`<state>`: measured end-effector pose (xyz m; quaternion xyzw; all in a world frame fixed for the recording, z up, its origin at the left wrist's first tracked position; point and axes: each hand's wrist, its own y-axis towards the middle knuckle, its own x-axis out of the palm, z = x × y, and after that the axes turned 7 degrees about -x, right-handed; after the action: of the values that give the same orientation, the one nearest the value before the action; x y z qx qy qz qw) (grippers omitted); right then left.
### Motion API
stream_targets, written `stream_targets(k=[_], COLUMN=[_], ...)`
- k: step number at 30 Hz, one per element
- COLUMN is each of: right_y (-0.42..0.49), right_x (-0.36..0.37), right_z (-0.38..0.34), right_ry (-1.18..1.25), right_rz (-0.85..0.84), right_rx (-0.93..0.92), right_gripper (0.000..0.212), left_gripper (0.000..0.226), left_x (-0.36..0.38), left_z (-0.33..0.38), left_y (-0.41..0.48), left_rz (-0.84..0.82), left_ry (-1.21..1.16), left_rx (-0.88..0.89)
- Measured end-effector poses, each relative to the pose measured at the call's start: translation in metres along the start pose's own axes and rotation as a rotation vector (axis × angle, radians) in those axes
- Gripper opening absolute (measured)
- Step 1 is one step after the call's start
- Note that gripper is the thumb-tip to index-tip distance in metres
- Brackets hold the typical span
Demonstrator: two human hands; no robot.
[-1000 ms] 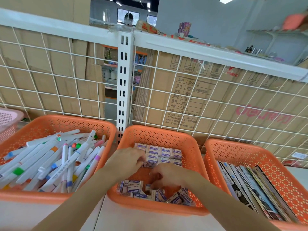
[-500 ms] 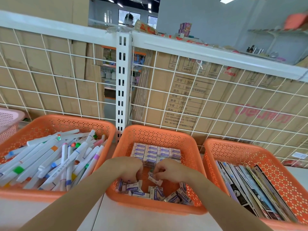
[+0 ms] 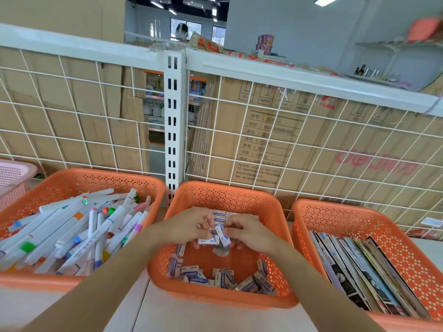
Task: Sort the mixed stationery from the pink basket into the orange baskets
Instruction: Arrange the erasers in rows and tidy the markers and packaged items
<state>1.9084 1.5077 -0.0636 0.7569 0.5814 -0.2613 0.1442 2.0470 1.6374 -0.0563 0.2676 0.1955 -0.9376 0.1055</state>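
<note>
Both my hands are inside the middle orange basket (image 3: 230, 195), which holds small boxed erasers. My left hand (image 3: 185, 227) pinches an eraser box (image 3: 208, 241) under its fingers. My right hand (image 3: 247, 232) pinches another eraser box (image 3: 223, 234), tilted upright between the two hands. A neat row of eraser boxes (image 3: 219, 215) lies at the far side, partly hidden by my hands. Loose eraser boxes (image 3: 215, 277) lie scattered along the near side. The pink basket (image 3: 14, 173) shows only its corner at the far left.
The left orange basket (image 3: 79, 183) is piled with white markers (image 3: 72, 233). The right orange basket (image 3: 335, 214) holds upright booklets (image 3: 359, 267). A white wire grid (image 3: 287, 144) with cardboard boxes behind it closes off the back. The white tabletop (image 3: 148, 315) runs along the front.
Both hands have lifted from the loose erasers near the basket's front toward its middle. Each now pinches an eraser box, held close together above the basket floor.
</note>
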Motion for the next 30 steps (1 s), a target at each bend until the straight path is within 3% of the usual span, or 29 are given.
stream_targets(k=[5,14,18,22,27,30], right_y=[-0.001,-0.005,-0.005,-0.004,-0.006,-0.006], right_x=[0.004,0.002,0.002,0.005,0.003,0.001], right_z=[-0.004,-0.014,-0.017,-0.021,-0.023,-0.021], right_ry=[0.069,0.249,0.286,0.363,0.450,0.436], right_rz=[-0.007,0.033,0.027,0.027,0.055,0.125], right_rx=[-0.055,-0.075,-0.022,0.035,0.064,0.093], right_gripper=[0.006,0.008,0.020,0.019,0.013,0.021], left_gripper=[0.030,0.040,0.034,0.033,0.022,0.015], left_x=[-0.001,0.006,0.010,0.013,0.018,0.019], left_z=[-0.002,-0.002,-0.001,0.005,0.009,0.012], left_y=[-0.001,0.003,0.003,0.005,0.008,0.005], left_rz=[-0.009,0.315,0.407,0.501,0.502,0.479], left_ry=[-0.094,-0.218,-0.276,-0.274,-0.333,-0.377], left_rx=[0.027,0.137,0.126,0.122,0.153,0.148])
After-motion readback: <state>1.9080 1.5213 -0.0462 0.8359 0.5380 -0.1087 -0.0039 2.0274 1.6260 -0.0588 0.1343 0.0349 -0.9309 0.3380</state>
